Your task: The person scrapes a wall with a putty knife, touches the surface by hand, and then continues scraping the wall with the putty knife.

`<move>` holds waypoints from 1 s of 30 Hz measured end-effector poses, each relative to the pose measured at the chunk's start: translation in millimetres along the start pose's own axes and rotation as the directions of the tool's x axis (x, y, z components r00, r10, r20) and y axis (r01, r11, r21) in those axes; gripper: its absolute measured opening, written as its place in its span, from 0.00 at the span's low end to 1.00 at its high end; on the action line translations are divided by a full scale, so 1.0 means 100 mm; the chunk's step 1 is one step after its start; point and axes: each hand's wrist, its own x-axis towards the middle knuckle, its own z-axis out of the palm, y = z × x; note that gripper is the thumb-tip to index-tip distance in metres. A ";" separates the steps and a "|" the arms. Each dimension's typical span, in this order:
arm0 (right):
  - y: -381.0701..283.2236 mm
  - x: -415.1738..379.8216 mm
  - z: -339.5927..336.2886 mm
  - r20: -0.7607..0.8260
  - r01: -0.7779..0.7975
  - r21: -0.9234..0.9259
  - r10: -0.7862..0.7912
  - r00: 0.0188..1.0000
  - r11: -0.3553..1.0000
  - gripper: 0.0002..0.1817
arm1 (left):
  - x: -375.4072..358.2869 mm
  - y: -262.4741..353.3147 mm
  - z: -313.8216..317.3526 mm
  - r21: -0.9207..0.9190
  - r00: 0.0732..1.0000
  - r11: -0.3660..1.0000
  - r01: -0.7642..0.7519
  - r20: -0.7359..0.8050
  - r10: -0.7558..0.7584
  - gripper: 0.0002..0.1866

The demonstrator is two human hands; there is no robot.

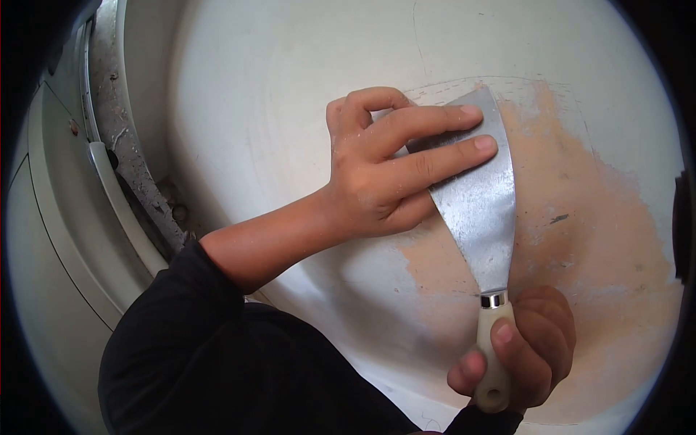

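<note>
A wide metal putty knife [480, 206] lies flat against a white wall [290, 109], its blade over an orange patch of bare surface [587, 225]. My right hand [525, 348] grips the knife's cream handle [494, 355] at the lower right. My left hand [384, 170] reaches in from the left, and two extended fingers press on the upper part of the blade. The blade's top edge sits at the patch's upper left border, where faint mesh lines show.
A window or door frame [109, 181] with a rough, dirty joint [138, 174] runs down the left side. My black sleeve [217, 362] fills the lower left. White filler surrounds the orange patch.
</note>
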 end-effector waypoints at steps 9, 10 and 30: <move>0.00 -0.02 -0.01 0.064 0.036 -0.041 -0.033 0.997 0.998 0.16 | 0.00 0.03 0.01 -0.012 1.000 1.000 0.013 -0.017 -0.013 0.21; 0.00 -0.04 -0.02 0.034 0.039 -0.031 -0.038 0.999 0.999 0.15 | 0.00 0.02 0.01 -0.011 1.000 1.000 0.004 -0.011 -0.004 0.22; 0.00 0.02 0.03 0.002 0.038 -0.020 -0.038 0.999 0.999 0.14 | 0.01 0.04 0.03 0.012 0.990 0.993 0.113 -0.080 -0.112 0.23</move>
